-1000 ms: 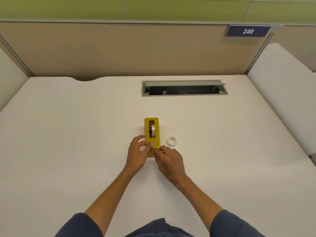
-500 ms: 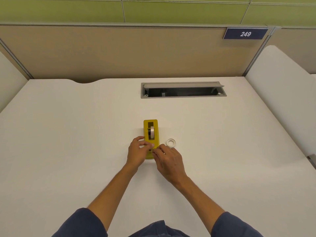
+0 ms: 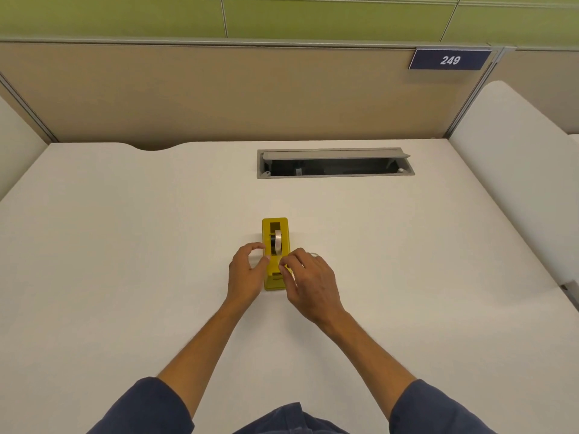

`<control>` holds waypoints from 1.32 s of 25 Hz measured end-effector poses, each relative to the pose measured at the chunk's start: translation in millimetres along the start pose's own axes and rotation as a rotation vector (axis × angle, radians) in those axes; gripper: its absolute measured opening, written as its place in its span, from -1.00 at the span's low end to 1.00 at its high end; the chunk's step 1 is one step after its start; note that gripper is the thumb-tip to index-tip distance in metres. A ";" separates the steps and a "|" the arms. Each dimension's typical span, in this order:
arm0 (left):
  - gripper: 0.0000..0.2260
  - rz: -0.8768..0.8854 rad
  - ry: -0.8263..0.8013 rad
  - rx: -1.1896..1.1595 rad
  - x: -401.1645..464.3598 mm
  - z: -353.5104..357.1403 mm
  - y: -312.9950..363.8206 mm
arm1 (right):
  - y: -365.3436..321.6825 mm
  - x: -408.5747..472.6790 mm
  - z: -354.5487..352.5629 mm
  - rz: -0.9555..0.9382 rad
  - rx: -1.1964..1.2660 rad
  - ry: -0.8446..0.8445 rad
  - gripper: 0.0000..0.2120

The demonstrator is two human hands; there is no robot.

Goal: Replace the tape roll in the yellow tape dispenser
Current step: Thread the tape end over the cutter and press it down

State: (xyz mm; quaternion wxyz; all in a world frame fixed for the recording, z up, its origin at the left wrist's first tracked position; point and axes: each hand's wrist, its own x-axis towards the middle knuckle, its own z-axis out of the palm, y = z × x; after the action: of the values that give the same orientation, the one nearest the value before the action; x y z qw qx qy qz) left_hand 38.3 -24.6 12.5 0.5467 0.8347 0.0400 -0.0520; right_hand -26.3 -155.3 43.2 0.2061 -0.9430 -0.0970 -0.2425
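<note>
Both hands work at the near half of the yellow tape dispenser (image 3: pixel 275 255), which stands lengthwise on the white desk (image 3: pixel 125 245) with its cutter end toward us at 6 o'clock. Our left hand (image 3: pixel 246 277) curls loosely against the dispenser's 9 o'clock wall, thumb and fingers apart, bracing rather than gripping. Our right hand (image 3: pixel 310 283) pinches thumb and forefinger together at the 3 o'clock edge; we judge it holds the free tape end, but the strip is too thin and pale to confirm.

A tape roll (image 3: pixel 277 242) sits upright in the well. To finish the step well, we keep the left hand steady on the body, draw the tape straight toward 6 o'clock, and press it onto the cutter without twisting.

A pale ring (image 3: pixel 314 254), probably the other roll, shows only as a sliver beyond the right knuckles. Whether the seated roll is the new one, we cannot tell. The cutter teeth are not discernible.
</note>
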 end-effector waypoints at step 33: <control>-0.71 0.301 -0.269 0.346 36.6 -5.9 15.5 | 37.7 80.7 -4.2 0.095 -0.026 -0.225 -0.83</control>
State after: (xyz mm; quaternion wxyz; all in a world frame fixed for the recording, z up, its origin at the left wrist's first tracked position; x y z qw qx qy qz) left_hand 76.7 -25.0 24.1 0.3977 0.8980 -0.1672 -0.0865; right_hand 52.3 -184.3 73.9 0.1931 -0.9704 -0.0713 -0.1265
